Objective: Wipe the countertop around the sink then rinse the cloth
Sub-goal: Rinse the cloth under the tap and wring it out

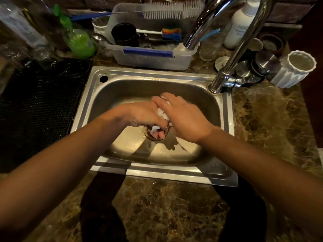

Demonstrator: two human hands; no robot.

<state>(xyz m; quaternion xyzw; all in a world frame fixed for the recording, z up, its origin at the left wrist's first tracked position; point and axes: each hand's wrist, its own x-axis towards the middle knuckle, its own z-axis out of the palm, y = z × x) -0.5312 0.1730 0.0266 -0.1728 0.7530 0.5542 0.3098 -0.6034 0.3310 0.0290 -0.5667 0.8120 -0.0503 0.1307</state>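
Observation:
Both of my hands meet over the middle of the steel sink (111, 88). A wet white cloth (162, 114) is bunched between them, just above the drain (157, 135). My left hand (145, 114) grips the cloth from the left, fingers curled down around it. My right hand (181, 114) holds it from the right, with the fingers laid over its top. Most of the cloth is hidden by the hands. The chrome tap (232, 55) arches over the sink's back right corner. Brown marble countertop (166, 206) surrounds the sink.
A clear plastic tub (152, 56) with brushes and a black cup stands behind the sink. A black mat (38, 109) lies to the left, with a green bottle (78, 39) behind it. A white ribbed cup (295, 69), metal lids and a white pump bottle (243, 23) crowd the right back.

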